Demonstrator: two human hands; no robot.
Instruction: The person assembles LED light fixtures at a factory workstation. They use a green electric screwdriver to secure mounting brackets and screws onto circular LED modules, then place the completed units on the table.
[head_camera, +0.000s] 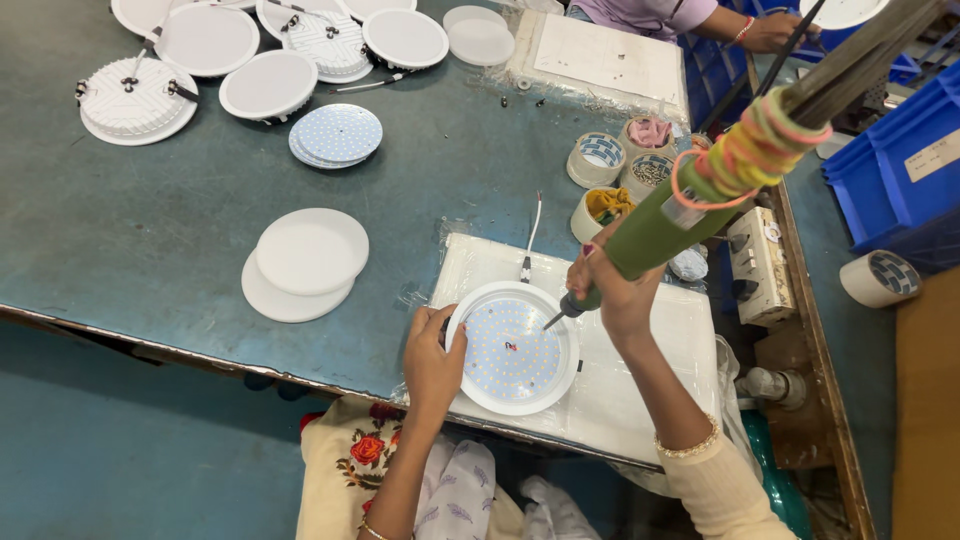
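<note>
A round white lamp housing with a dotted LED board inside (512, 350) lies on a white pad (650, 340) at the table's front. My left hand (430, 360) grips its left rim. My right hand (612, 285) holds a green electric screwdriver (660, 225) hung from above, wrapped in coloured rubber bands. Its tip points down at the housing's upper right part.
Two stacked white diffuser discs (305, 262) lie to the left. Further back sit spare LED boards (337, 135), several lamp housings (135, 100), tape rolls and small cups (598, 158). Another person's hand (770, 30) is at the far edge. Blue bins (900, 160) stand right.
</note>
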